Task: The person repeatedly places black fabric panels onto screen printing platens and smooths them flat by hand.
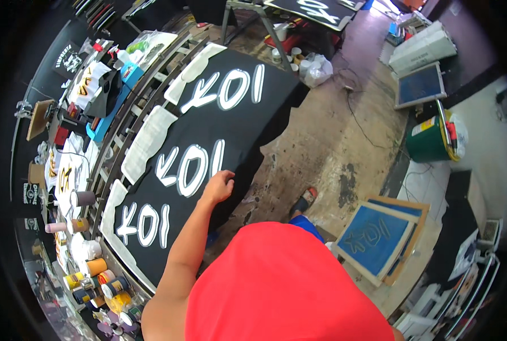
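One left grip (219,186) is in view, fingers loosely curled, over the outer end of the middle lettering (218,154); whether it pinches the black cloth (208,128) cannot be told. Your right grip is out of view. The black cloth lies ahead of you and to your left, over three pale boards (145,142). Progress: white lettering appears complete in all three places on it; what remains is not shown. Count outward: three letterings, three boards, two stacked screens (372,238), one leaning screen (421,85), one green bucket (429,142). Pots (96,266) at left are too crowded to count.
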{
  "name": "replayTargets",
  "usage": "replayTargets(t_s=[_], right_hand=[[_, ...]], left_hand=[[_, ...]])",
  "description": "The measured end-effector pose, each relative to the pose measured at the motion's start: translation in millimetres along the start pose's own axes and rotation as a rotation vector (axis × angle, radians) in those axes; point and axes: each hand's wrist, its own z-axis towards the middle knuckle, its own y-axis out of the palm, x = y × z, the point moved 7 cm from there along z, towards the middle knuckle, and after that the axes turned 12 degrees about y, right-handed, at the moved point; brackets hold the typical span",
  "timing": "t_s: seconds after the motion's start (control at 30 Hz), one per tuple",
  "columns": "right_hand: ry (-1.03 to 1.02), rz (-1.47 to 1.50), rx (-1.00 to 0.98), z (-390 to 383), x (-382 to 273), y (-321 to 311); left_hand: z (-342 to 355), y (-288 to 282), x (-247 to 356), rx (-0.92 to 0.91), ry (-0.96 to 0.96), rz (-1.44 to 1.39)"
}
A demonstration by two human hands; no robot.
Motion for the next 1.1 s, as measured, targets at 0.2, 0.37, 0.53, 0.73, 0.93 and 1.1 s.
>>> replayTargets(t_s=[0.2,0.37,0.53,0.73,0.93,1.1], right_hand=[[-0.174,-0.117,0.339,17,-195,-171],[-0.376,-0.149,0.424,8,-366,-225],[-0.430,-0.231,0.379,20,-469,-222],[-0.205,-0.287,0.372,35,-496,-249],[-0.052,0.047,0.462,7,-506,-321],[-0.054,0.183,0.436,14,-559,-351]], left_hand=[[99,38,43,0.195,0.079,0.098],[150,54,70,0.291,0.077,0.114],[235,67,104,0.320,0.125,0.051],[433,65,154,0.299,0.243,-0.146],[661,29,202,0.161,0.259,-0.229],[821,32,216,0.227,0.172,-0.267]])
